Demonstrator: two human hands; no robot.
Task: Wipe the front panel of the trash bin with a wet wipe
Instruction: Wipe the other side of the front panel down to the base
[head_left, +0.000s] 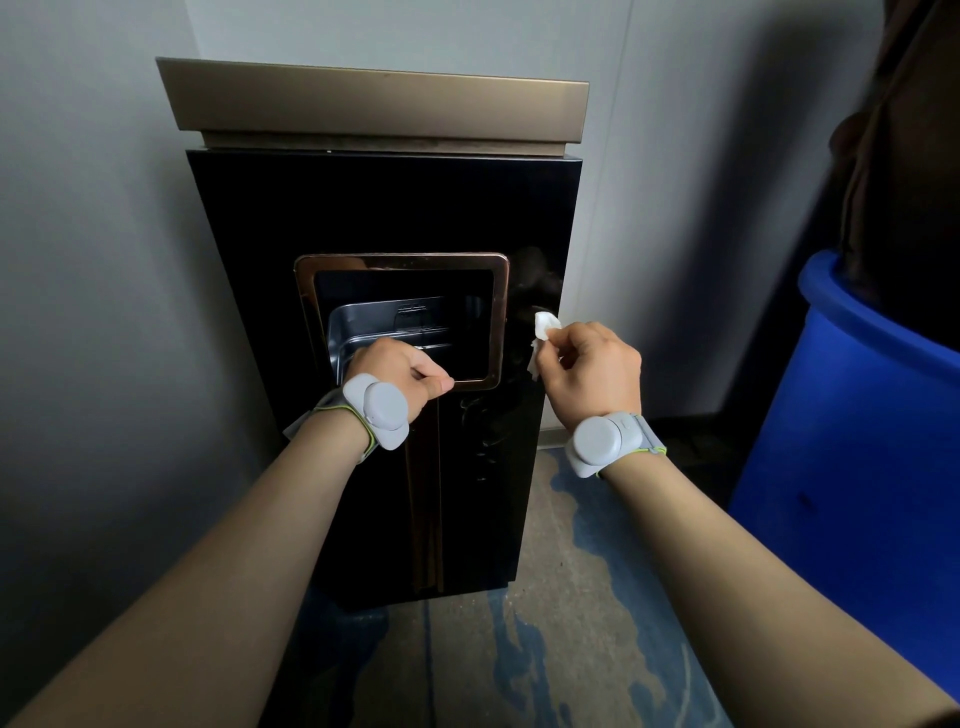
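My right hand (592, 366) pinches the wet wipe (543, 338) against the front panel (363, 208) beside the opening (402, 319). My left hand (402, 371), closed, grips the opening's rim. I judge most of the panel unwiped.

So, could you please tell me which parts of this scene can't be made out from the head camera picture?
- Whether the wipe touches the bin's front panel: the right hand hides the contact.
- What the left hand grips at the opening's frame: its curled fingers cover it.
- The small marks on the lower panel: too dark and tiny.
- The blue barrel: cut off by the right edge.
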